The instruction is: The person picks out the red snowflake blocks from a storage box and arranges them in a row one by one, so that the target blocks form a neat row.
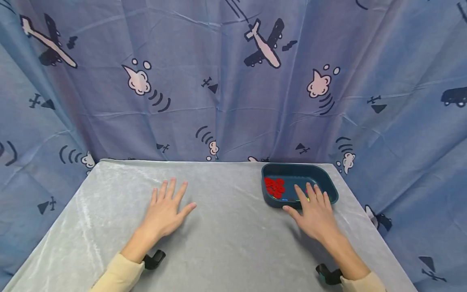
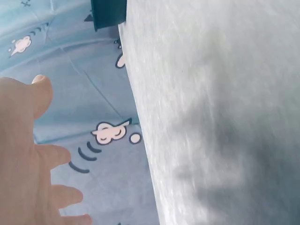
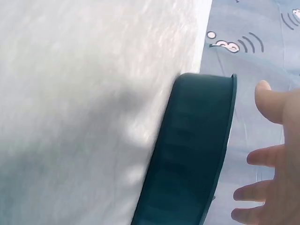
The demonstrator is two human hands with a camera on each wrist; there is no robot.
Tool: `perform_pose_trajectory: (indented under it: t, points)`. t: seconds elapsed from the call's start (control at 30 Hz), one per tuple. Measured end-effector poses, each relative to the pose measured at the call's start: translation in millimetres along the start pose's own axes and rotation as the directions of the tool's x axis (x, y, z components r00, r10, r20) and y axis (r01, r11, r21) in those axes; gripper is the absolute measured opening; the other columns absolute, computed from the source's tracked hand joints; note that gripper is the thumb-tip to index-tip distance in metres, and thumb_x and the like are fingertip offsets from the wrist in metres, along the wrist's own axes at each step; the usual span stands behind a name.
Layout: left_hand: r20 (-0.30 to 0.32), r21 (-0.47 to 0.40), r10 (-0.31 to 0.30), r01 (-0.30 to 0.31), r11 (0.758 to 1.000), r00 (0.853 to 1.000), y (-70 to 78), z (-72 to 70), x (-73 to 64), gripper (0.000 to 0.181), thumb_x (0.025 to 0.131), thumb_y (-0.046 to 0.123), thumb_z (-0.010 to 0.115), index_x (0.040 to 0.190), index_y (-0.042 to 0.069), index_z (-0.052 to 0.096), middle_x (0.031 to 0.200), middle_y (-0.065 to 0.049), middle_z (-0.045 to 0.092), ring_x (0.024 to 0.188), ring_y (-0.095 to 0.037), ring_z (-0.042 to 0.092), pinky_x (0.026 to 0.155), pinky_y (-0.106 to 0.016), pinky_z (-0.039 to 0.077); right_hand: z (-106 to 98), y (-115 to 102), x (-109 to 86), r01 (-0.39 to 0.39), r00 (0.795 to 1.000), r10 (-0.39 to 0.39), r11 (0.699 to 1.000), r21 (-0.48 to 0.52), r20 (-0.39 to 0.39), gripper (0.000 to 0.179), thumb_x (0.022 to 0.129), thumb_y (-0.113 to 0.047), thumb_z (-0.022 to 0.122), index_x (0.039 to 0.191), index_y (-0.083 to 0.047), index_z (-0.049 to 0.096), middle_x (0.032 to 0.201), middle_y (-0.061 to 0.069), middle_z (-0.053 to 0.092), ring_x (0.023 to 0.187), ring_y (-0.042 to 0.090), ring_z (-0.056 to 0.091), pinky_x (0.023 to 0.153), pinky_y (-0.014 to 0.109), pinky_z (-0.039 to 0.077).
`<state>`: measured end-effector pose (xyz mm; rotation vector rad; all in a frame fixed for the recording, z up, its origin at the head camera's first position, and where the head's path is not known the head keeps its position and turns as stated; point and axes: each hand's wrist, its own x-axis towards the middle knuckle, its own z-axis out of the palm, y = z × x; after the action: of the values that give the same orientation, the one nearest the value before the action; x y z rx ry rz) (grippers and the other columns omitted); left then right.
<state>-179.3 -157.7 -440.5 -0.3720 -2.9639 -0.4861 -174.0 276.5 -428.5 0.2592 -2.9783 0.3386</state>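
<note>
My left hand (image 1: pixel 166 211) hovers over the left part of the table, fingers straight and spread, holding nothing. Near the front edge of a dark teal tray (image 1: pixel 324 172) is my right hand (image 1: pixel 315 217), also with spread fingers and nothing held; its fingertips overlap the tray's front right part in the head view. Inside the tray, a cluster of small red pieces (image 1: pixel 274 187) lies on the left. Small blue and yellow bits show along its front inner edge, partly hidden by the right hand. In the right wrist view the tray's outer wall (image 3: pixel 187 150) stands beside the fingers.
A pale grey cloth covers the table (image 1: pixel 233 235). Behind and at both sides hangs a blue curtain (image 1: pixel 182 81) printed with airplanes and clouds. The tray stands at the table's back right corner. Each wrist carries a black camera mount (image 1: pixel 155 259).
</note>
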Motion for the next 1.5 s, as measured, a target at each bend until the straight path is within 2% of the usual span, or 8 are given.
perform_pose_trajectory:
  t: [0.2, 0.5, 0.9, 1.07, 1.2, 1.37, 1.5]
  points:
    - [0.003, -0.003, 0.028, -0.028, 1.0, 1.0, 12.3, 3.6, 10.1, 0.078, 0.101, 0.064, 0.044, 0.161, 0.015, 0.032, 0.166, -0.022, 0.018, 0.152, -0.046, 0.011, 0.119, -0.065, 0.007, -3, 13, 2.3, -0.016, 1.0, 0.016, 1.0, -0.008, -0.012, 0.085, 0.099, -0.064, 0.051, 0.155, -0.002, 0.037, 0.157, 0.037, 0.025, 0.144, 0.057, 0.017, 0.115, 0.07, 0.009]
    - [0.032, -0.01, 0.098, -0.098, 0.995, 0.995, 37.5, 12.4, 33.6, 0.075, 0.103, 0.061, 0.045, 0.161, 0.017, 0.03, 0.166, -0.021, 0.019, 0.152, -0.044, 0.012, 0.12, -0.064, 0.008, -4, 30, 6.7, -0.023, 0.999, 0.023, 1.0, 0.002, -0.047, 0.08, 0.101, -0.059, 0.051, 0.152, 0.001, 0.039, 0.155, 0.038, 0.026, 0.143, 0.058, 0.019, 0.113, 0.071, 0.014]
    - [0.062, -0.058, 0.187, -0.183, 0.981, 0.98, 85.6, 20.3, 68.7, 0.072, 0.104, 0.062, 0.037, 0.163, 0.02, 0.027, 0.166, -0.02, 0.021, 0.153, -0.039, 0.018, 0.121, -0.057, 0.016, -12, 55, 15.2, -0.067, 0.996, 0.068, 0.998, 0.009, -0.055, 0.079, 0.103, -0.056, 0.05, 0.151, 0.005, 0.037, 0.152, 0.041, 0.026, 0.139, 0.061, 0.023, 0.11, 0.073, 0.02]
    - [0.061, -0.109, 0.213, -0.206, 0.973, 0.975, 103.1, 28.5, 80.9, 0.073, 0.104, 0.062, 0.037, 0.163, 0.02, 0.026, 0.166, -0.018, 0.022, 0.152, -0.037, 0.02, 0.121, -0.054, 0.02, -16, 63, 14.3, -0.11, 0.993, 0.112, 0.993, 0.045, -0.045, 0.079, 0.103, -0.054, 0.051, 0.151, 0.006, 0.035, 0.152, 0.042, 0.025, 0.138, 0.061, 0.024, 0.107, 0.074, 0.023]
    - [0.045, -0.177, 0.23, -0.218, 0.96, 0.972, 114.6, 38.6, 88.0, 0.072, 0.104, 0.06, 0.042, 0.162, 0.019, 0.029, 0.165, -0.017, 0.026, 0.15, -0.038, 0.026, 0.119, -0.053, 0.026, -18, 70, 13.6, -0.139, 0.99, 0.141, 0.986, 0.089, -0.017, 0.08, 0.104, -0.054, 0.05, 0.152, 0.007, 0.033, 0.153, 0.043, 0.023, 0.138, 0.061, 0.023, 0.105, 0.076, 0.024]
    - [0.01, -0.292, 0.227, -0.214, 0.932, 0.974, 127.4, 51.7, 95.7, 0.071, 0.102, 0.056, 0.051, 0.16, 0.019, 0.033, 0.162, -0.013, 0.033, 0.146, -0.035, 0.035, 0.115, -0.054, 0.034, -13, 87, 17.2, -0.13, 0.991, 0.134, 0.98, 0.153, -0.013, 0.079, 0.105, -0.052, 0.05, 0.152, 0.009, 0.032, 0.153, 0.043, 0.02, 0.137, 0.064, 0.023, 0.104, 0.078, 0.023]
    - [-0.016, -0.4, 0.207, -0.196, 0.896, 0.978, 137.6, 62.9, 105.0, 0.067, 0.102, 0.053, 0.054, 0.158, 0.019, 0.038, 0.159, -0.009, 0.04, 0.144, -0.03, 0.041, 0.114, -0.05, 0.036, -7, 103, 19.8, -0.133, 0.987, 0.148, 0.967, 0.219, -0.055, 0.075, 0.105, -0.049, 0.05, 0.151, 0.008, 0.034, 0.152, 0.042, 0.023, 0.136, 0.064, 0.024, 0.102, 0.079, 0.023]
